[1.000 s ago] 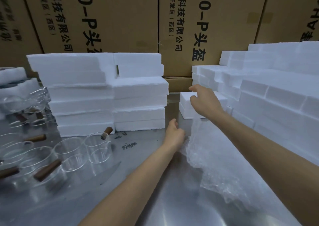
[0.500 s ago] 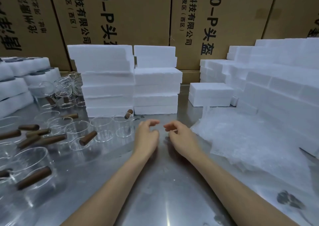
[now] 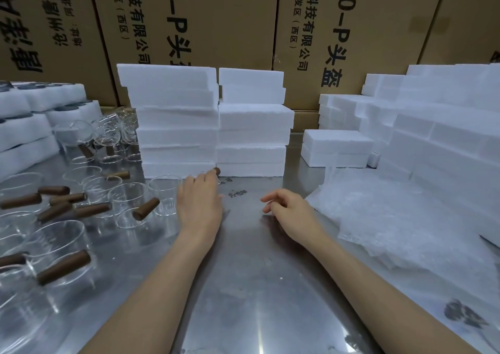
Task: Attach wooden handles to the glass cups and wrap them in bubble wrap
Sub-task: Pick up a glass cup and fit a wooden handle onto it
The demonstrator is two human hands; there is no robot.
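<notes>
A: Where is the next glass cup to be found, measured from the twin stack of foam blocks [image 3: 213, 121]?

B: A handled glass cup [image 3: 208, 177] is seen right at the foot of that stack, its wooden handle tip [image 3: 217, 171] poking out beside the lowest block. The left hand [image 3: 198, 203] is stretched over it, fingers reaching onto the rim. Whether the cup is already pinched cannot be told, since the fingertips are hidden behind the back of the hand.

A: And the right hand [image 3: 288, 209]?

B: It is held low over the steel table [image 3: 257, 286], in front of the stack and to the right, with fingers loosely curled and nothing in them. It is probably kept there so that the cup can be received and carried to the wrapping.

A: Where is the wrapping kept?

B: The bubble wrap sheets [image 3: 392, 218] are piled to the right of the stack, just beside the right hand, presumably so that a sheet can be drawn without a long reach.

A: And the rest of the glassware?

B: More cups with wooden handles [image 3: 146, 209] are clustered to the left of the stack, so finished pieces are fed from one side and wrapped on the other. More foam blocks [image 3: 446, 126] are banked up to the right of the stack, behind the wrap.
</notes>
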